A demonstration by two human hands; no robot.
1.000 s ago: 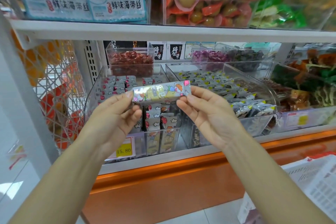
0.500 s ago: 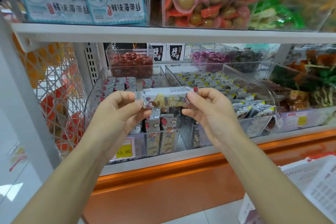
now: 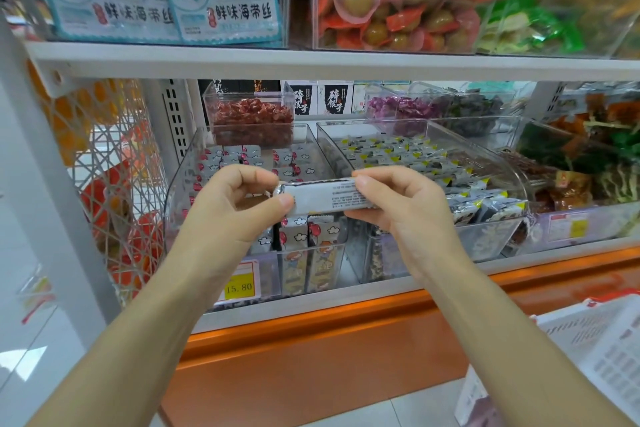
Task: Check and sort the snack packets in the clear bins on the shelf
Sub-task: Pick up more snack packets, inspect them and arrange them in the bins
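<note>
Shop shelving fills the view: a white shelf (image 3: 311, 62) above carries blue seaweed packs (image 3: 221, 3) and a bin of orange-wrapped snacks (image 3: 398, 3), and below it an orange base panel (image 3: 311, 364) runs under the lower tier. On that lower tier two clear bins sit side by side. The left bin (image 3: 176, 191) holds rows of small packets printed with clouds and red shapes, with a yellow price tag (image 3: 239, 286) reading 15.80 on its front. The right bin (image 3: 512, 180) holds silver-and-black packets with yellow corners. Behind the left bin stands a small clear box of red sweets (image 3: 249, 114). One long snack packet (image 3: 325, 196) is held level in front of the left bin, its silvery back with fine print turned to the camera. The left hand (image 3: 228, 208) pinches its left end between thumb and curled fingers, and the right hand (image 3: 405, 208) pinches its right end the same way, so each grip is clamped on the packet. A white basket (image 3: 595, 340) shows at the lower right
</note>
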